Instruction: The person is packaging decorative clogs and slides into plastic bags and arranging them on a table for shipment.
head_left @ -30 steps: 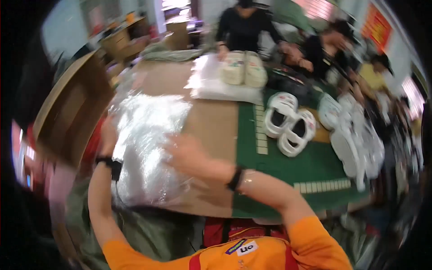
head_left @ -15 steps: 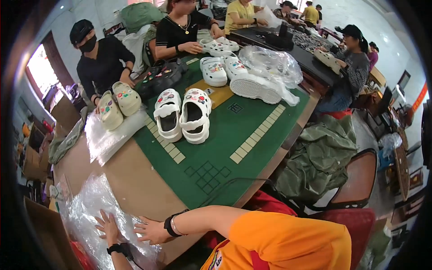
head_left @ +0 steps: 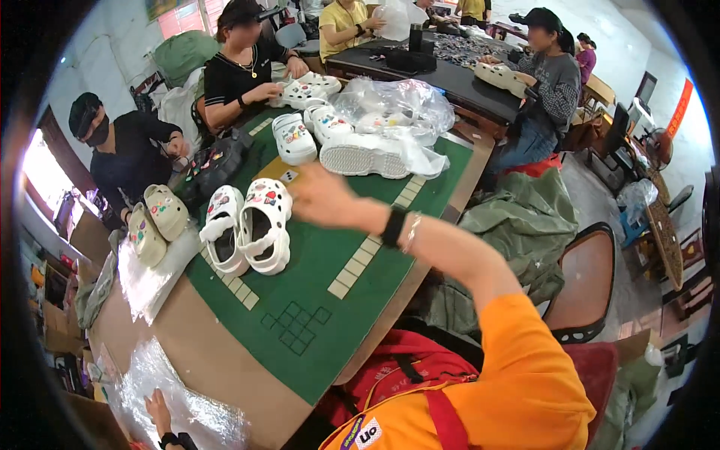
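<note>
My left hand [head_left: 159, 411] rests on clear plastic bags [head_left: 176, 386] at the table's near left, fingers stretched out and holding nothing. My right hand [head_left: 322, 196] is over the green mat, blurred by motion, so its fingers cannot be made out. It is just right of a pair of white clogs with colourful charms: a left clog [head_left: 223, 244] and a right clog [head_left: 266, 232]. Whether it touches the right clog is unclear. Beyond it stand a white clog with charms [head_left: 294, 139] and another white clog lying sole outward [head_left: 364, 160], partly under clear plastic wrap [head_left: 405, 105].
Cream clogs [head_left: 165, 214] sit on stacked plastic bags [head_left: 154, 277] to the left. Black clogs [head_left: 214, 165] lie behind. A co-worker in black handles white clogs [head_left: 307, 90] at the far side; another holds a beige clog [head_left: 501, 79]. A chair [head_left: 581, 281] stands right.
My right hand has left the plastic bags and swung far forward and right, over the mat beside the white clogs. My left hand stays on the bags. The view has shifted.
</note>
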The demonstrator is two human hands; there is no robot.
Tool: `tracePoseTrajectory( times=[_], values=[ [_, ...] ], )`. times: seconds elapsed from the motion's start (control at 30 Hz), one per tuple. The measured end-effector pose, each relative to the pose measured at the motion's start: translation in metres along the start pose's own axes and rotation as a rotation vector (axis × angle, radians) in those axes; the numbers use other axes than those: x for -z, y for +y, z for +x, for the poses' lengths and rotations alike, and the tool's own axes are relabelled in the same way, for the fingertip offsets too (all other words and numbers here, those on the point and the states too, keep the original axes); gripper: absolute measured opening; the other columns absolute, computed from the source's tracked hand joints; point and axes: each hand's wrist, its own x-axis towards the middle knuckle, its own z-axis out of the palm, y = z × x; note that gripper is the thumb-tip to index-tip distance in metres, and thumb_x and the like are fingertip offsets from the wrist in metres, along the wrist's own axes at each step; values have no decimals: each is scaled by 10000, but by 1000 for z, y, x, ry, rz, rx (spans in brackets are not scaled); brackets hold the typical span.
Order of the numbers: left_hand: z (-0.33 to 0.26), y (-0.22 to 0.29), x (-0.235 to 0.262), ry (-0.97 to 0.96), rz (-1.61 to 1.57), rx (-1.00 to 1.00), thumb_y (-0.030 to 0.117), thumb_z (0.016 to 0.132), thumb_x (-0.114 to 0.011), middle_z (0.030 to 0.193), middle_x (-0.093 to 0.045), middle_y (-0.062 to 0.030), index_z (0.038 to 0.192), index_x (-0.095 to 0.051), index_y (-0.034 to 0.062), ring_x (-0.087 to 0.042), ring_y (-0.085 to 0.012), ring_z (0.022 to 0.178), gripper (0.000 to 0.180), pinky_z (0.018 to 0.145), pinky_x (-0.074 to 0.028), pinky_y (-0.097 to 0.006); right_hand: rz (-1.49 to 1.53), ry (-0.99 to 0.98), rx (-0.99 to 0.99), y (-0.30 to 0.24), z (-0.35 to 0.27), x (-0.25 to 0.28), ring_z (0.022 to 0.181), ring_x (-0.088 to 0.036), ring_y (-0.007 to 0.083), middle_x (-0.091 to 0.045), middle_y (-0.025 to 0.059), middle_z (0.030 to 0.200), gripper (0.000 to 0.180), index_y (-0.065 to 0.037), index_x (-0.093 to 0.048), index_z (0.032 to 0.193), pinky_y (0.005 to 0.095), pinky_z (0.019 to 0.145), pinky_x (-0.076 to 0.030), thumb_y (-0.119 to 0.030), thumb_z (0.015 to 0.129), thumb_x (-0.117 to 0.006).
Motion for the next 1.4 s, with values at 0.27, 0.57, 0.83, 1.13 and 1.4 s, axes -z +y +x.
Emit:
tracePoseTrajectory(
  times=[0.27, 0.57, 0.83, 1.13, 1.4],
  values=[
    [-36, 161, 60, -55, -610, -327, 135, 812, -547, 1060, -581, -172, 1148, -496, -68, -546, -232, 956, 395, 830, -417, -317, -330, 178, -1002, 216, -59, 86, 1280, -178, 403, -266, 173, 1380, 362, -264, -546, 1158, 639, 940, -193, -335, 804, -528],
    [-60, 440, 54, 308, -453, -798, 155, 796, -543, 955, -592, -205, 990, -587, -21, -554, -349, 913, 266, 790, -442, -407, -140, 311, -701, 335, -63, 151, 877, -600, 248, -633, 119, 948, 289, -79, -584, 1095, 363, 767, -450, -193, 857, -468],
    [-43, 497, 50, -37, -154, -451, 512, 740, -546, 945, -626, -196, 903, -640, 17, -590, -331, 906, 529, 797, -408, -427, 38, 219, -248, 170, 54, 197, 639, -568, 171, -612, 132, 993, 465, -55, -542, 1158, 284, 653, -454, -77, 694, -511],
    [-11, 514, 24, -132, -309, -446, 265, 770, -514, 1063, -579, -219, 1045, -580, 13, -556, -361, 995, 379, 859, -436, -419, -97, -37, 449, 34, 115, 183, 1215, -392, 291, -370, 146, 1349, 604, -178, -503, 1204, 346, 994, -325, 68, 669, -372],
    [-12, 418, 34, -366, -977, -514, 140, 731, -624, 973, -616, -183, 1009, -581, -39, -596, -237, 919, 334, 761, -464, -333, 53, -383, -187, 20, 102, 174, 529, -454, 89, -568, 65, 831, 651, -99, -386, 1318, 242, 491, -404, -37, 672, -437]
  ],
)
